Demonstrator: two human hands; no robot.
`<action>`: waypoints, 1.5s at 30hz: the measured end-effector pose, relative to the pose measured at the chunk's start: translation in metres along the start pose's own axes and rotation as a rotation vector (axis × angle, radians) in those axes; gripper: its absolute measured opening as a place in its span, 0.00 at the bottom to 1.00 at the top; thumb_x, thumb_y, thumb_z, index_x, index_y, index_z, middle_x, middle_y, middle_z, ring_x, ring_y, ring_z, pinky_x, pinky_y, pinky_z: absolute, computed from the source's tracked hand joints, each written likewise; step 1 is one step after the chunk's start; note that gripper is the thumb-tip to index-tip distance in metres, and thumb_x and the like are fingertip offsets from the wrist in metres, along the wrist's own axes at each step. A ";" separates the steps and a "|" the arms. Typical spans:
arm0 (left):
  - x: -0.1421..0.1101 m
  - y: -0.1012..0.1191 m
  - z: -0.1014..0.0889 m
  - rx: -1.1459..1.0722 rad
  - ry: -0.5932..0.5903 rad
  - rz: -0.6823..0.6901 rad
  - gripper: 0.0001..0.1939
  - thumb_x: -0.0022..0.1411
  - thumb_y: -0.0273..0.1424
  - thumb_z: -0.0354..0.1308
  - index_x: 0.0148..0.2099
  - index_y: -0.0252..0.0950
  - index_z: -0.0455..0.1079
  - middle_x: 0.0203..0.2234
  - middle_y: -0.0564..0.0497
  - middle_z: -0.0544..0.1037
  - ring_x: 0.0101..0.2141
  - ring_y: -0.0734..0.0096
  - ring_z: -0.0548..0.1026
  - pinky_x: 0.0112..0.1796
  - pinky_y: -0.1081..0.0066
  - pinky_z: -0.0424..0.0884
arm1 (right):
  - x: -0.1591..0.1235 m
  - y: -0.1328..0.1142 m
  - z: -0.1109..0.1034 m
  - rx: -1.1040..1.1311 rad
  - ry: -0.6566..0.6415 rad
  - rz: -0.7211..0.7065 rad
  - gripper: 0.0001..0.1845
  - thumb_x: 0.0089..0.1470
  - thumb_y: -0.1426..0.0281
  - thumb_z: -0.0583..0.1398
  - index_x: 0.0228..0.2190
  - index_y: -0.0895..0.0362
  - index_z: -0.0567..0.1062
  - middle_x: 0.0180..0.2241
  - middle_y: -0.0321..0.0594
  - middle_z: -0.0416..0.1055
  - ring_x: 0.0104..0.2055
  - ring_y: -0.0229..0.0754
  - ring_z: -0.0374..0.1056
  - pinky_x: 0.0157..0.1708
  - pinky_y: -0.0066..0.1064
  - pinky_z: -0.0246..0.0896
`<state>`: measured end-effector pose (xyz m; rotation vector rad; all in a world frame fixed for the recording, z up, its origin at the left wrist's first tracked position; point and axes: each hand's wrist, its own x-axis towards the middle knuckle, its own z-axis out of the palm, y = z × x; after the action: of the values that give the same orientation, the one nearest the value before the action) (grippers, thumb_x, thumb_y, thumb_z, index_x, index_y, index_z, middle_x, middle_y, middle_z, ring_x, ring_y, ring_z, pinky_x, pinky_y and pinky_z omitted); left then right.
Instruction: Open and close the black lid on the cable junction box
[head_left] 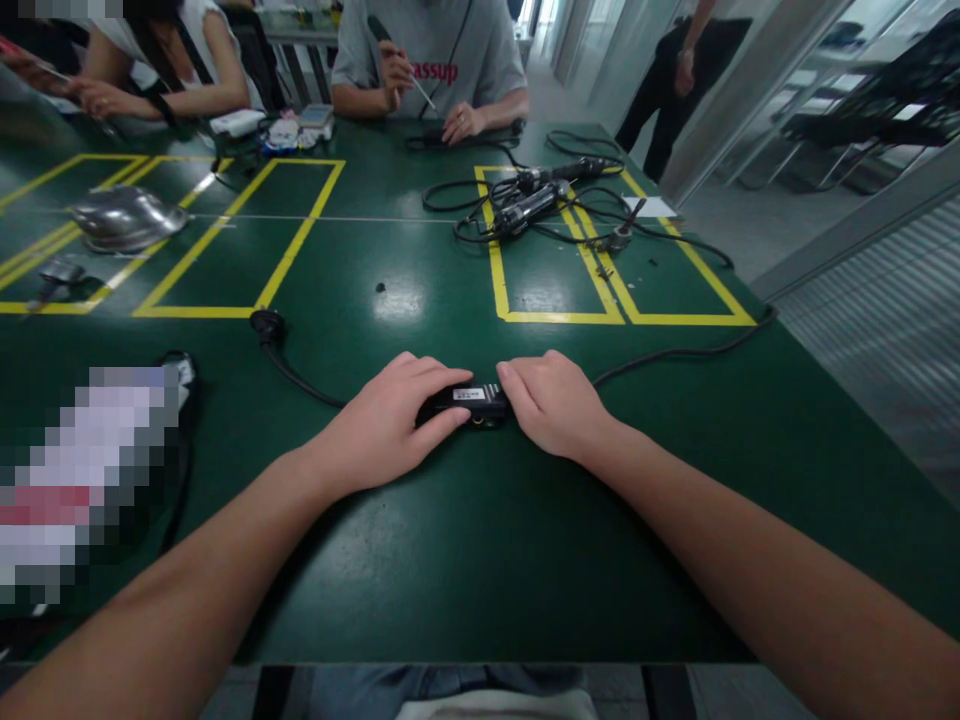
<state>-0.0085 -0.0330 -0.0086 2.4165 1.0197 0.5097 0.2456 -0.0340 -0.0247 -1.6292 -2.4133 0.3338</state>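
Note:
A small black box-shaped device (484,402) with a white label and light stripes lies on the green table in front of me. My left hand (394,415) is closed around its left part, thumb on the near side and fingers on the far side. My right hand (559,405) is closed at the device's right end, its thumb against the edge and its other fingers curled out of sight. From the left side a black cable runs to a plug (268,325). Another black cable (675,352) leads from behind my right hand toward the table's right edge.
Tangled black cables with dark handheld tools (532,200) lie at the far right inside yellow tape outlines. A metal bowl-like part (127,217) sits at left, above a blurred-out object (82,460). Two people sit across the table; one holds a screwdriver (401,60). Another person stands at right.

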 end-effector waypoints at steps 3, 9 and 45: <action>0.003 -0.004 -0.002 -0.012 0.102 -0.119 0.22 0.80 0.40 0.59 0.69 0.39 0.77 0.52 0.44 0.86 0.49 0.54 0.81 0.57 0.51 0.79 | 0.000 0.002 0.001 -0.010 0.017 0.008 0.30 0.82 0.63 0.47 0.32 0.55 0.80 0.28 0.41 0.75 0.29 0.45 0.64 0.41 0.40 0.53; 0.006 -0.014 0.000 0.133 0.147 -0.211 0.15 0.76 0.33 0.63 0.62 0.38 0.80 0.53 0.43 0.86 0.53 0.51 0.81 0.60 0.50 0.78 | 0.002 0.001 0.003 -0.036 0.011 0.009 0.29 0.81 0.64 0.51 0.29 0.55 0.80 0.28 0.41 0.74 0.30 0.45 0.65 0.41 0.39 0.52; 0.006 -0.003 -0.005 0.472 -0.101 -0.333 0.30 0.84 0.45 0.47 0.36 0.37 0.83 0.34 0.41 0.83 0.37 0.52 0.82 0.41 0.56 0.80 | -0.001 0.007 -0.001 -0.122 0.078 -0.002 0.31 0.75 0.59 0.60 0.18 0.53 0.70 0.24 0.40 0.67 0.31 0.45 0.62 0.39 0.41 0.50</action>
<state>-0.0093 -0.0251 -0.0052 2.5450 1.6013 0.0277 0.2526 -0.0327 -0.0255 -1.6566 -2.4192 0.1219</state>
